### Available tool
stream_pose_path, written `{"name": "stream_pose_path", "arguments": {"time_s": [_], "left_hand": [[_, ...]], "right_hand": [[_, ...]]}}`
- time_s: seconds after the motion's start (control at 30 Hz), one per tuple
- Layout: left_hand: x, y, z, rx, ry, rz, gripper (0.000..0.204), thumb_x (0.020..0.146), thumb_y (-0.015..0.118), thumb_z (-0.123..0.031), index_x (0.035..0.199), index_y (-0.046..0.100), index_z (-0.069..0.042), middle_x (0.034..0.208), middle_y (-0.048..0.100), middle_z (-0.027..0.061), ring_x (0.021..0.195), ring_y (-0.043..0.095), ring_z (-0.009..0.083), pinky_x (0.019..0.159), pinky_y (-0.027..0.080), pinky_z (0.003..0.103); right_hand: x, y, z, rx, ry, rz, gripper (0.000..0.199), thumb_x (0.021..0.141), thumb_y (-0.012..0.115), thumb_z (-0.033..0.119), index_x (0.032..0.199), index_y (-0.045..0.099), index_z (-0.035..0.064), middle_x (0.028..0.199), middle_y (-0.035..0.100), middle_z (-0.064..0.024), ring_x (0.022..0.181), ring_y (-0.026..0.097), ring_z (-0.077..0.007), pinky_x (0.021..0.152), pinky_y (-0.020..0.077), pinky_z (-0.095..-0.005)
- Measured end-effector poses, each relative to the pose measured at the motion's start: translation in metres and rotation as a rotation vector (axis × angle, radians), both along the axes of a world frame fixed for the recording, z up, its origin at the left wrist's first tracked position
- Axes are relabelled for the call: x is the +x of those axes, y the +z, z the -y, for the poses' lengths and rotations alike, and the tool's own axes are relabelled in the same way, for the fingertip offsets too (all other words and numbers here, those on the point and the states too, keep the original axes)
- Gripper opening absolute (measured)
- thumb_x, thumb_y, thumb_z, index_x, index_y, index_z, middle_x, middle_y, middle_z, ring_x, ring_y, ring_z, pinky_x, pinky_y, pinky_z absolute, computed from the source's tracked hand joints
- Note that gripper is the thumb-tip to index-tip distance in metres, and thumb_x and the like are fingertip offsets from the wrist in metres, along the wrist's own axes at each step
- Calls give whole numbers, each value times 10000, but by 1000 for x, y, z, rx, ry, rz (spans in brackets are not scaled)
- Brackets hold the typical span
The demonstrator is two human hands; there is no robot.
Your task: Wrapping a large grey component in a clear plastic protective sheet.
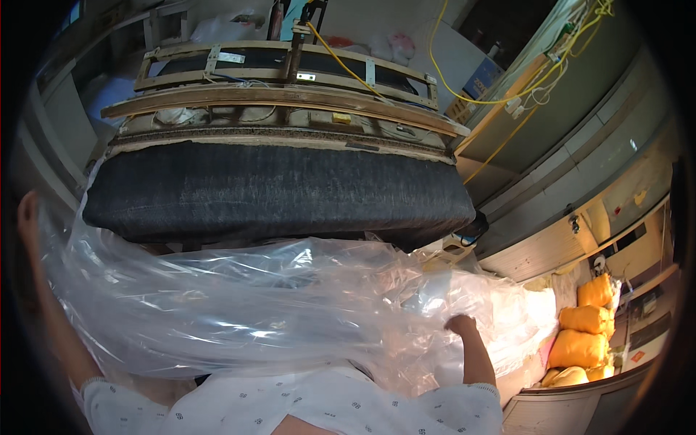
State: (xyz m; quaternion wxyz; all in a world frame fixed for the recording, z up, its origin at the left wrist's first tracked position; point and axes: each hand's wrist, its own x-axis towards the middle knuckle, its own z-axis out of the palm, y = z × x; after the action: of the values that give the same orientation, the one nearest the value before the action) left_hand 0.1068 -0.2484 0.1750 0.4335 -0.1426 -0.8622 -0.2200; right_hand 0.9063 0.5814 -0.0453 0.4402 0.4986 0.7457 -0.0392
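Observation:
A wide, wrinkled clear plastic sheet [239,312] spreads in front of my body, from the far left over to the right. At the left rim of the view my arm is stretched out, and my left hand [27,212] is closed at the sheet's left edge; its fingers show only in part. My right hand [460,324] is closed on the sheet's right part, with the film bunched around it. Just beyond the sheet lies a long padded form under black cloth [283,192], whose lower edge the plastic partly meets.
Behind the black cloth stand a wooden bar [290,101] and a slatted frame [395,78]. Yellow cables [500,100] hang at the upper right. Stacked orange bundles [580,348] sit in bright light at the right. A grey panelled wall [573,167] runs along that side.

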Motion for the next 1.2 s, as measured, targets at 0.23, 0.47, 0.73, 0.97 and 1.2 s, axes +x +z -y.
{"name": "stream_pose_path", "arguments": {"time_s": [0.23,0.47,0.73,0.97,1.2], "left_hand": [[74,-100,-335,157,-582,481,115,810,622,-131,814,607,-17,728,468,12,634,441,100,591,355,234],[10,-120,-311,168,-244,402,276,808,613,-302,825,628,-27,766,564,101,718,554,243,671,410,326],[-8,-164,-202,178,-186,394,293,826,613,-291,843,632,1,801,629,75,752,578,151,707,428,275],[-64,-163,-96,83,-105,632,337,826,624,-288,619,542,-35,555,412,-52,531,363,46,486,294,251],[-19,-106,-242,281,-242,939,382,797,632,-391,944,670,-40,845,618,-6,789,536,98,746,407,232]], "right_hand": [[258,92,-7,591,-390,157,529,771,580,394,1200,525,89,1293,464,-135,1192,433,-323,958,378,-444],[57,321,-152,976,-437,-2037,435,932,432,368,1130,549,0,1000,607,-64,913,581,-171,760,467,-287],[-188,204,-100,503,398,-956,484,880,436,242,1338,384,94,1420,305,-128,1321,264,-277,1058,184,-487],[-231,149,-134,542,236,-891,474,858,497,360,1244,488,84,1260,483,-172,1170,450,-301,957,373,-392],[-204,129,-224,240,-210,-1298,606,902,397,477,1256,469,-10,1264,483,-213,1205,433,-319,996,315,-319]]}}
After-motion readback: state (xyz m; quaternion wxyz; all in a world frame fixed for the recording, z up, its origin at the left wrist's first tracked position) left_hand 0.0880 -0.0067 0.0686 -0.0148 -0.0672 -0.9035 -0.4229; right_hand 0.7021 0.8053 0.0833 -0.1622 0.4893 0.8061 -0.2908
